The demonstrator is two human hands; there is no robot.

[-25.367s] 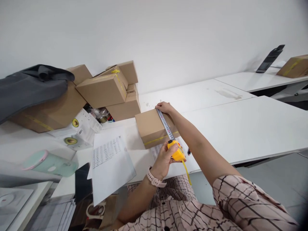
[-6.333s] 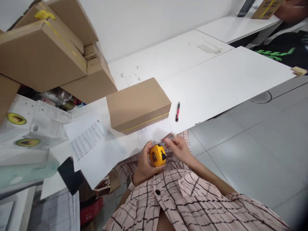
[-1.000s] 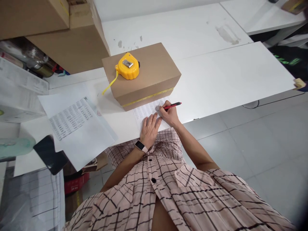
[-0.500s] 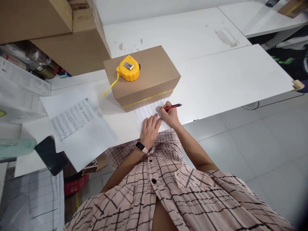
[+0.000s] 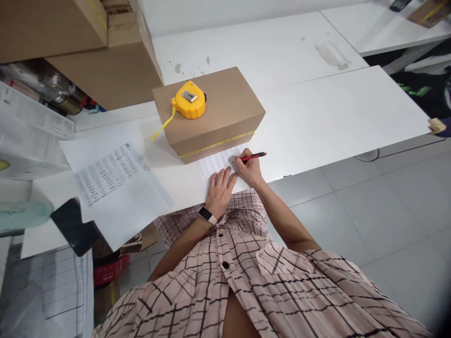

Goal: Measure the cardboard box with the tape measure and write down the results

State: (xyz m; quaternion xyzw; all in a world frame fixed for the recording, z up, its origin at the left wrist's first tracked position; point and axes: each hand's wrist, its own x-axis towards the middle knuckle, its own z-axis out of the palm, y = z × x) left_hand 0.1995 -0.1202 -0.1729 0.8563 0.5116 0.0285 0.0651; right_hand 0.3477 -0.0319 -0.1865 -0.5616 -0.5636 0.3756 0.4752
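My right hand [image 5: 250,170] is closed round a red pen [image 5: 254,155], its tip on a printed sheet [image 5: 214,163] at the white table's front edge. Beside it my left hand [image 5: 220,190] lies flat on the same sheet, fingers stretched out, a watch on its wrist. Just behind the sheet stands a brown cardboard box [image 5: 218,112] with a yellow tape line. A yellow tape measure [image 5: 189,99] rests on the box's top, its strap hanging off the left side.
More printed papers [image 5: 109,183] and a black phone [image 5: 74,226] lie to the left. Stacked cardboard boxes [image 5: 105,61] fill the back left, with white cartons [image 5: 31,141] below them. The white table [image 5: 334,112] stretches right. Grey floor lies beyond its edge.
Between the last frames hardly anything moves: the pen stays on the sheet. Earlier both hands held the tape measure, which now lies on the box.
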